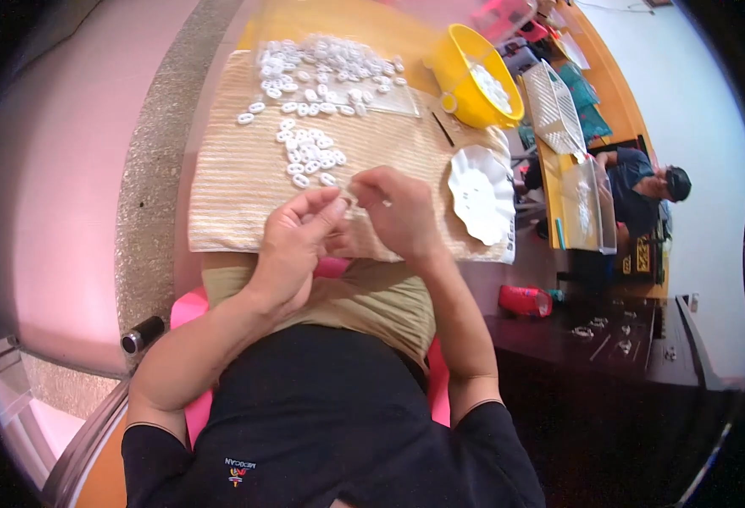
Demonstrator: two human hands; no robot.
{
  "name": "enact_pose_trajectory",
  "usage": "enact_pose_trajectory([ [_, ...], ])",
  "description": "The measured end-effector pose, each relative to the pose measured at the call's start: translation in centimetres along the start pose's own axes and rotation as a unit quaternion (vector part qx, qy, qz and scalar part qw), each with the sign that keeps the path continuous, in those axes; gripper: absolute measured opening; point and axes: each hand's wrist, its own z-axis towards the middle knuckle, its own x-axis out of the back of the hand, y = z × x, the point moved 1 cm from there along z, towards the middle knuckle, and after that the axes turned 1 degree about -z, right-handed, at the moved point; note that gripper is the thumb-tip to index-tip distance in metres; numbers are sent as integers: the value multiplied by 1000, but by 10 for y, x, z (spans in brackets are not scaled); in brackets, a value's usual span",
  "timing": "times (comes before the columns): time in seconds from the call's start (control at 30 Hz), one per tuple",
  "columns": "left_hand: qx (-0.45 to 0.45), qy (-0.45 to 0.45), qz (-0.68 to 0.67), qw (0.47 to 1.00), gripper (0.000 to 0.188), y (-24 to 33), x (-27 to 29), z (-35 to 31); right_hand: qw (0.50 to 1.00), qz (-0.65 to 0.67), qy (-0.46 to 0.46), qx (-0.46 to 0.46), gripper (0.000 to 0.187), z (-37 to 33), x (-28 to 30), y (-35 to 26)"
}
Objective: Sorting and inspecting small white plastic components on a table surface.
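My left hand (pixel 298 235) and my right hand (pixel 402 213) meet in front of me over the striped cloth (pixel 232 195). The left thumb and forefinger are pinched together. The right fingers are curled in, close to the left fingertips. Something small and pale shows between the hands, too small to name. Just beyond them lies a small group of white oval pieces with holes (pixel 306 151). A larger heap of the same white pieces (pixel 330 57) spreads over a clear tray (pixel 398 102) farther off. A scalloped white plate (pixel 492 222) with a few small bits stands right of my right hand.
A yellow basket (pixel 461 80) holding white pieces stands at the far right of the table, near a thin dark stick (pixel 443 129). Beyond are a white basket (pixel 550 110) and a seated person (pixel 635 186) at another table. A red packet (pixel 525 300) lies on a dark surface.
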Motion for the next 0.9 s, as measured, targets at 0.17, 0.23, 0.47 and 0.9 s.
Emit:
enact_pose_trajectory([
  [0.17,25,-24,10,999,18,-8,2,0,992,113,30,37,18,-29,-5,-1],
  [0.23,34,-27,6,999,17,-10,-1,-1,992,113,31,37,20,-35,-3,6],
  [0.47,32,-10,16,999,16,-14,1,-1,986,168,-3,22,18,-47,4,4],
  [0.9,68,-45,53,995,17,-13,-4,-6,979,175,-8,-106,13,-64,55,20],
])
